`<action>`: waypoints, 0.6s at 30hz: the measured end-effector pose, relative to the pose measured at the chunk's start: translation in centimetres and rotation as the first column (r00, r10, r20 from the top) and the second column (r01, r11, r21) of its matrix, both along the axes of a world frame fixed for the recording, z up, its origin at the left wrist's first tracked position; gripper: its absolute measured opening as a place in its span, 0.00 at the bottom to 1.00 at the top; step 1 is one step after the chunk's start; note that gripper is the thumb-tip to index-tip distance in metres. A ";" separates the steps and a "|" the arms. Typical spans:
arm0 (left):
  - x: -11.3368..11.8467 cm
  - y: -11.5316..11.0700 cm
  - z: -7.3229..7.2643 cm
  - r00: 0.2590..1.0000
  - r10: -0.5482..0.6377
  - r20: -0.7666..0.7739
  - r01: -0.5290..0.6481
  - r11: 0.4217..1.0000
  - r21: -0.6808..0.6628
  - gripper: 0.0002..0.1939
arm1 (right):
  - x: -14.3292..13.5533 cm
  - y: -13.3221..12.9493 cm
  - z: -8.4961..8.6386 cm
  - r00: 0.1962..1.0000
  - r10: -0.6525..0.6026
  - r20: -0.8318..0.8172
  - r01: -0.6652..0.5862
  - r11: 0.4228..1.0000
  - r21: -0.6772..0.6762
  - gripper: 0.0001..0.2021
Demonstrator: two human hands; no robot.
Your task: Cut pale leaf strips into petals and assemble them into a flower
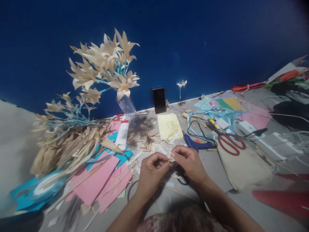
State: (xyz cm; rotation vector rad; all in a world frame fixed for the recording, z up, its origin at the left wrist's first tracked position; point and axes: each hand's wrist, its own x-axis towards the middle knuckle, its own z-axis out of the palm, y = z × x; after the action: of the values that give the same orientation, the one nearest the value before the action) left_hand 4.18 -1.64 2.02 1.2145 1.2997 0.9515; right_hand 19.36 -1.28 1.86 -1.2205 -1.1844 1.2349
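Note:
My left hand (153,170) and my right hand (190,164) meet fingertip to fingertip low in the middle of the view. Both are closed in a pinch on a small pale husk piece (171,159), mostly covered by the fingers. Beneath them, a dark loop like a scissor handle (182,179) shows in part. A blue glue gun (197,143) lies just beyond my right hand. Past my fingers is a yellow paper sheet (169,126) with scraps on it.
Husk flowers fill a clear bottle (126,106) at the back left. Dried husks (58,151) and pink paper (96,178) lie left. A phone (159,100) leans on the blue wall. Right are red-handled scissors (231,144), a beige cloth (243,167) and a power strip (270,141).

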 end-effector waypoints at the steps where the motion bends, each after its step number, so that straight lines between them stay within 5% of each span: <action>1: 0.0 0.0 0.0 0.999 -0.008 0.040 0.009 1.000 -0.024 0.06 | 0.0 0.0 -0.1 1.000 -0.004 -0.015 0.003 1.000 -0.008 0.11; 8: -0.5 0.0 -0.1 0.927 -0.111 0.359 0.190 0.963 -0.190 0.15 | 0.0 -0.3 -0.4 0.997 -0.008 -0.072 0.003 0.997 -0.071 0.12; 18: -0.1 0.2 -0.1 0.951 -0.002 0.311 0.057 0.984 -0.167 0.07 | -0.3 -0.8 -0.8 0.986 -0.010 -0.168 0.000 0.998 -0.061 0.10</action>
State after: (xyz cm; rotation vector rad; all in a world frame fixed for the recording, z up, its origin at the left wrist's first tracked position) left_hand 4.11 -1.46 1.90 0.9060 1.0862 0.9433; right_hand 19.07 -2.06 1.04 -1.1380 -1.0265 1.3509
